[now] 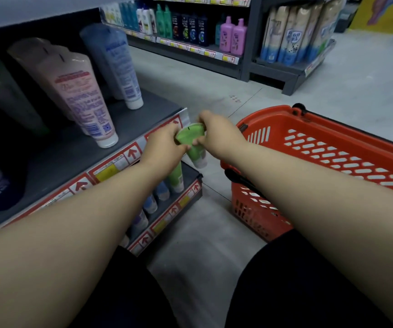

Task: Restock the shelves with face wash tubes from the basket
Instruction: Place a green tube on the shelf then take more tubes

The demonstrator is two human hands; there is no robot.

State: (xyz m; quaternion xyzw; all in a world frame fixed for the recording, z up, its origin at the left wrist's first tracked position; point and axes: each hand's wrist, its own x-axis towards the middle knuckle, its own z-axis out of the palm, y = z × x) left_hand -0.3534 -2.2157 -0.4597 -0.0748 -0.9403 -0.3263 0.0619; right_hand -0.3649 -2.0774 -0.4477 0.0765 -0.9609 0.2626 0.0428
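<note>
Both arms reach straight forward, and the left hand (164, 147) and right hand (215, 136) meet on 1 green tube (190, 140) — each hand's fingers curl round it, its white cap pointing down. Left of the hands, a dark shelf (56, 162) carries a pink tube (82, 98) and a blue tube (119, 62), both cap-down. Right of them, a red basket (313, 129) sits on the grey floor (190, 233).

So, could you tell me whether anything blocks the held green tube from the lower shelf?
Nothing visible does: left hand and right hand hold the green tube just above the lower shelf.
</note>
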